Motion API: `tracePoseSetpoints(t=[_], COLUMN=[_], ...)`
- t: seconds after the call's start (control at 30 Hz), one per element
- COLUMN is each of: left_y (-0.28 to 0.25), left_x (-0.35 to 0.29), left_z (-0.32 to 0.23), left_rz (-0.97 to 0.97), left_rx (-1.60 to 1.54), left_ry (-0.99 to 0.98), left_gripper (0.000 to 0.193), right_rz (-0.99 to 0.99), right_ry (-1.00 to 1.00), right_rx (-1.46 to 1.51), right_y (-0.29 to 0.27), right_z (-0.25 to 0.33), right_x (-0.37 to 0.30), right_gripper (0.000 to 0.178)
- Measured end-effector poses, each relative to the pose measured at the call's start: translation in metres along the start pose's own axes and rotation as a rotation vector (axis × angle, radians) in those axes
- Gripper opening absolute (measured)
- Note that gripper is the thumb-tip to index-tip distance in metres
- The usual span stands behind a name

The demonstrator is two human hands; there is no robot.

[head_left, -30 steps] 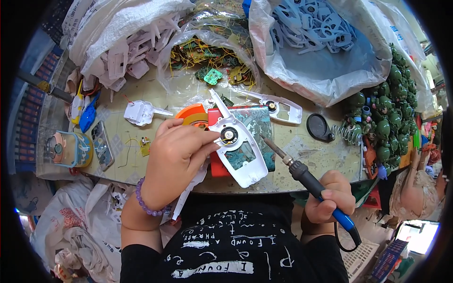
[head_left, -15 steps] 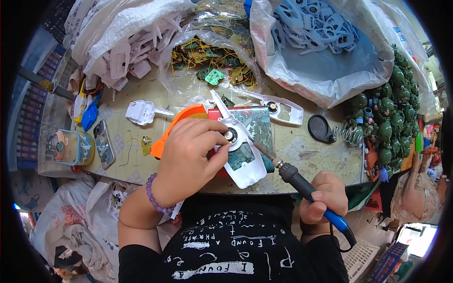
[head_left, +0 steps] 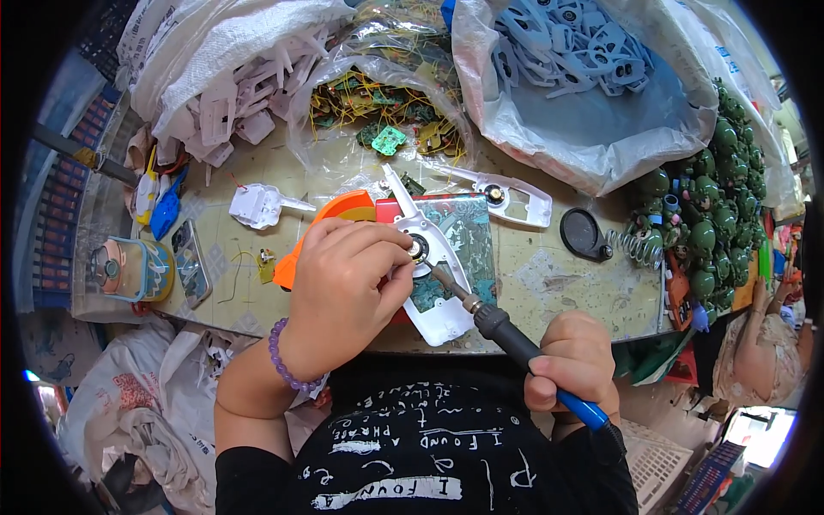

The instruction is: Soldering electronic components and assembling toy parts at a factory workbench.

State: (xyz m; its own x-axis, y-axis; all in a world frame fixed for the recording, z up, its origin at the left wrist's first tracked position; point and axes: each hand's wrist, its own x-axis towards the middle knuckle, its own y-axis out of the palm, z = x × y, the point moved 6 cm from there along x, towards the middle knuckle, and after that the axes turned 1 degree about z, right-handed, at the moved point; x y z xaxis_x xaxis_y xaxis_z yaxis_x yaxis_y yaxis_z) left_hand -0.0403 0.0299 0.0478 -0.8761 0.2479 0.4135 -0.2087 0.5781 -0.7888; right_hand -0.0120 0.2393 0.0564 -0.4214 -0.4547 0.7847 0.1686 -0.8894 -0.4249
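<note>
One soldering iron sits gripped in the right hand, fingers wrapped around its handle, its tip at one speaker. That speaker is in one white frame lying on one red-edged block. The left hand bends its fingers beside the speaker; whether they pinch anything, I cannot tell. Beyond lies one similar frame.

This looks like an electronics assembly workshop: a soldering iron over a scuffed bench, wired circuit boards at the far side, sacks of plastic shells far left and right.
</note>
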Motion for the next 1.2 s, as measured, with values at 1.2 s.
tracePoseSetpoints(t=[1.2], left_y=[-0.001], left_x=[-0.001], left_z=[-0.004], left_rz=[-0.005], left_rx=[0.031], left_ry=[0.004], left_gripper=[0.007], right_rz=[-0.071], right_ry=[0.027], right_rx=[-0.172], right_y=[-0.012], right_z=[0.013], right_x=[0.004], right_gripper=[0.025])
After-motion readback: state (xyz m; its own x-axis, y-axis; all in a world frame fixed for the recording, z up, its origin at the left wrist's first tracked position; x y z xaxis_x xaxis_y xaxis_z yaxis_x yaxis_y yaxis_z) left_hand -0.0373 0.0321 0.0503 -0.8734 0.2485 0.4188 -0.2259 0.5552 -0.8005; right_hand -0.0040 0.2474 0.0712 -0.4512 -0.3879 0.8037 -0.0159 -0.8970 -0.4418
